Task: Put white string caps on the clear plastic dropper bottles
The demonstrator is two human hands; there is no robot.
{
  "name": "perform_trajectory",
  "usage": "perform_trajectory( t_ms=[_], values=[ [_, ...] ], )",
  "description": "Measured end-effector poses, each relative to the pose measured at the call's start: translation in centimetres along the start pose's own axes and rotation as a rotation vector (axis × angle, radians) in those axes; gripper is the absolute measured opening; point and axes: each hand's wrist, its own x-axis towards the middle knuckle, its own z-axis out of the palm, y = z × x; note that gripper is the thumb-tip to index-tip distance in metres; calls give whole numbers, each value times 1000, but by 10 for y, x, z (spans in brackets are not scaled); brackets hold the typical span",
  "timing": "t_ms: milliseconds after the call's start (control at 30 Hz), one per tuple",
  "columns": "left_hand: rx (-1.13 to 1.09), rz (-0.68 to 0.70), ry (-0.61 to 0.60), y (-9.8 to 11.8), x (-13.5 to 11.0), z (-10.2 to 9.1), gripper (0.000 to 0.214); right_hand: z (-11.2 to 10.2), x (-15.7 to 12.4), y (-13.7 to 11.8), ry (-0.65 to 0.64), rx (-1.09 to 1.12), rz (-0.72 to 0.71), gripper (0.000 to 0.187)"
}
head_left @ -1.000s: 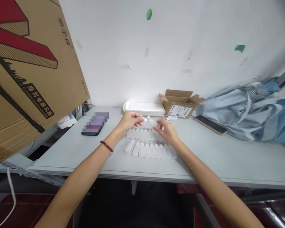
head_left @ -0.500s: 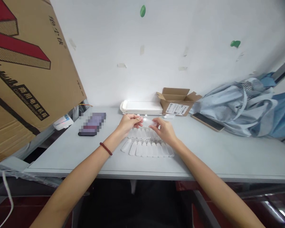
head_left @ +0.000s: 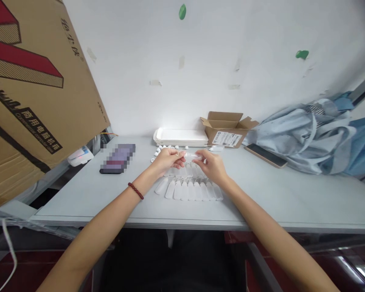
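Observation:
A small clear plastic bottle [head_left: 192,155] is held level between both hands above the grey table [head_left: 261,198]. My left hand [head_left: 167,159], with a red bead bracelet on its wrist, pinches the bottle's left end. My right hand [head_left: 211,167] grips its right end with closed fingers. Below the hands, several matching white bottles [head_left: 188,188] lie side by side in two rows. A few small white caps [head_left: 164,148] are scattered just behind my left hand.
A white tray [head_left: 181,137] and an open cardboard box [head_left: 228,129] stand at the wall. A dark phone [head_left: 117,158] lies left, another phone [head_left: 266,156] lies right beside blue cloth [head_left: 316,134]. A large cardboard box [head_left: 33,93] leans in at the left.
The bottle between my hands has dropped slightly and turned level. My left hand has shifted, and the small white caps behind it now show.

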Motion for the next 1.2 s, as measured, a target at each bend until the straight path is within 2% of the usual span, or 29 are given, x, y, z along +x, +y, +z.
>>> perform_trajectory(
  t_ms=[300, 533, 733, 867, 1033, 1200],
  values=[
    [127, 29, -6, 0, -2, 1, 34, -5, 0, -9, -24, 51, -21, 21],
    [155, 163, -85, 0, -2, -2, 29, -7, 1, -10, -44, 54, 31, 21],
    [164, 278, -40, -3, 0, 1, 29, -5, 2, -8, -27, 75, 43, 22],
    [137, 234, -33, -2, -1, 2, 31, -4, 3, -8, -19, 101, 49, 25],
    [161, 106, -113, 0, -4, 3, 37, -5, 2, -10, -13, 147, 5, 26],
    [205, 180, -163, 0, -5, 6, 33, -6, 1, -13, -22, 155, 24, 27]
  ],
)
